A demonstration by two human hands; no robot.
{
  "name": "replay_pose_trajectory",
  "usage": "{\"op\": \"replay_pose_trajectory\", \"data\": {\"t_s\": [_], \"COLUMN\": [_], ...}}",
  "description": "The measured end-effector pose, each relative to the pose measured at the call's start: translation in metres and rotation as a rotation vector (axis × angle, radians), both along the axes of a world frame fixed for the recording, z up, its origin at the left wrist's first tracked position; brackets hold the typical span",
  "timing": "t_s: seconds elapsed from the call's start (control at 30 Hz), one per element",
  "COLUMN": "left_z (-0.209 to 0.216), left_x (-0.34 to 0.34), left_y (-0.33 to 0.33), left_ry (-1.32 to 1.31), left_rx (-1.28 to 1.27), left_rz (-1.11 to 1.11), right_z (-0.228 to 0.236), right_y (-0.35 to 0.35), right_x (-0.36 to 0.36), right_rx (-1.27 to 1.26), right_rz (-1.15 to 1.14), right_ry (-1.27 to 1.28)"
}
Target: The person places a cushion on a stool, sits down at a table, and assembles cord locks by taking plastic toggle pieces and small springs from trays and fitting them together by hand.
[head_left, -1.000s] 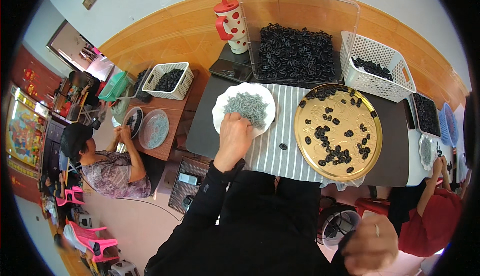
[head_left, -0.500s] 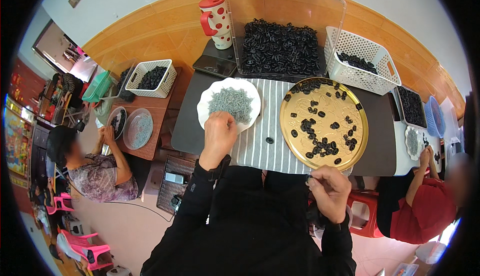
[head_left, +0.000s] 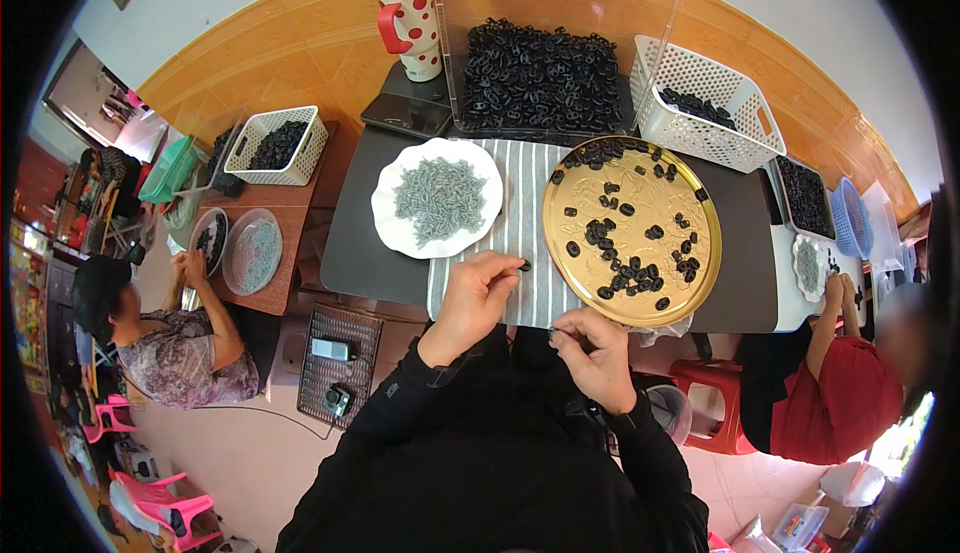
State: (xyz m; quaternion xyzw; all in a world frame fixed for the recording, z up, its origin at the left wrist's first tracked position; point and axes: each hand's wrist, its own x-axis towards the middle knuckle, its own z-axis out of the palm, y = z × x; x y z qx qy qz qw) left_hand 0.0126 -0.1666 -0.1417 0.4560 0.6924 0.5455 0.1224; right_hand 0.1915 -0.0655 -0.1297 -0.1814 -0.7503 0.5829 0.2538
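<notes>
Where the dark tabletop (head_left: pixel 350 215) crossed the middle of the frame, a round gold tray (head_left: pixel 573 278) lay right of centre, a striped cloth (head_left: pixel 542 300) showing at its left. The right hand (head_left: pixel 597 358), below centre, had its grip together on a tiny dark bit (head_left: pixel 553 332), too small to identify. The left hand (head_left: pixel 474 299) met a black oval piece (head_left: pixel 525 265) near the frame's centre; whether its grip had closed, I couldn't tell. Partly hidden, the oval seemed light, stiff, perhaps slick, best pinched by its edges.
</notes>
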Motion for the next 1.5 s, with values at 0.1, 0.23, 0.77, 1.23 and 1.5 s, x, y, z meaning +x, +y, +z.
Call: {"op": "replay_pose_trajectory", "data": {"t_s": [0.1, 0.23, 0.77, 1.23, 1.5], "left_z": [-0.006, 0.0, 0.006, -0.012, -0.001], "left_x": [0.006, 0.015, 0.024, 0.003, 0.007], "left_y": [0.001, 0.001, 0.003, 0.007, -0.001], "left_ry": [-0.334, -0.536, -0.487, 0.382, 0.303], "left_rx": [0.017, 0.091, 0.105, -0.046, -0.034], "left_rz": [-0.014, -0.037, -0.1, 0.219, 0.139], "right_z": [-0.005, -0.004, -0.006, -0.013, -0.005], "right_y": [-0.001, -0.002, 0.012, 0.003, 0.009], "right_x": [-0.013, -0.035, -0.032, -0.053, -0.039], "right_rx": [0.007, 0.035, 0.105, 1.249, 0.79], "right_rz": [-0.042, -0.118, -0.024, -0.089, -0.189], "right_ry": [-0.014, 0.008, 0.097, -0.153, 0.008]}}
